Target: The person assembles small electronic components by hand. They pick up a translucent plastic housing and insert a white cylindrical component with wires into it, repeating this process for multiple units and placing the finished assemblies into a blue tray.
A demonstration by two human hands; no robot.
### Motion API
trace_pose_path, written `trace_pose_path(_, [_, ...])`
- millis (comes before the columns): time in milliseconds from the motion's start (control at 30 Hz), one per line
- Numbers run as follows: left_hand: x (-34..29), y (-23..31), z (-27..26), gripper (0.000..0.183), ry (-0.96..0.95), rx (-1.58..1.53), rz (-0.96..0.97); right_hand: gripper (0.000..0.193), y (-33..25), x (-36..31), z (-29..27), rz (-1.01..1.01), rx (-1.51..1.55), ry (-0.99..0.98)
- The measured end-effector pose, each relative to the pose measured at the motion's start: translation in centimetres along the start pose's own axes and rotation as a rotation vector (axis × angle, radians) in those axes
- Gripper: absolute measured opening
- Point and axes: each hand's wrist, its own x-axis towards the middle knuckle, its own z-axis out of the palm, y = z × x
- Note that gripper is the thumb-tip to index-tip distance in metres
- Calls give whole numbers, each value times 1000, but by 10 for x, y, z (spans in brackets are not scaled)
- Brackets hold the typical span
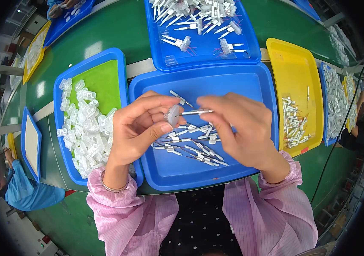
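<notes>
A translucent plastic housing with a ribbed edge is held upright between the thumb and fingers of my left hand. From the other side, my right hand pinches a thin white-and-silver stick-like part; its tip meets the face of the housing, though how deep it goes cannot be made out. Both hands are over a blue tray. Scattered in that tray lie several similar white sticks with dark thin ends, partly hidden by my hands.
On my left, a blue tray with a green bottom holds loose clear housings. Beyond, another blue tray carries housings joined to sticks. A yellow tray of sticks stands right. A person in blue is at far left.
</notes>
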Motion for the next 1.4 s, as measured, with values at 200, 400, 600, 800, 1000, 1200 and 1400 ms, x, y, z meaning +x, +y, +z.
trace_pose_path(200, [0,-9,9,33,12,127,-8,7,7,-6,7,59,45,-63])
trace_pose_path(400, [-5,-19,16,26,134,-56,15,8,9,-10,11,130,124,-58])
trace_pose_path(600, [-10,-17,17,29,134,217,53,20,10,-15,18,-119,-28,-13])
trace_pose_path(800, [-3,-11,8,28,127,130,1,15,9,-4,-9,-3,43,-230])
trace_pose_path(1000, [-2,-4,-3,36,326,175,-37,6,57,-31,-107,410,-820,-19])
trace_pose_path(1200, [-1,-7,6,27,218,130,-79,11,114,-86,-140,558,-870,-193])
trace_pose_path(1400, [2,-9,8,27,237,-82,-121,9,98,-73,-139,410,-856,75])
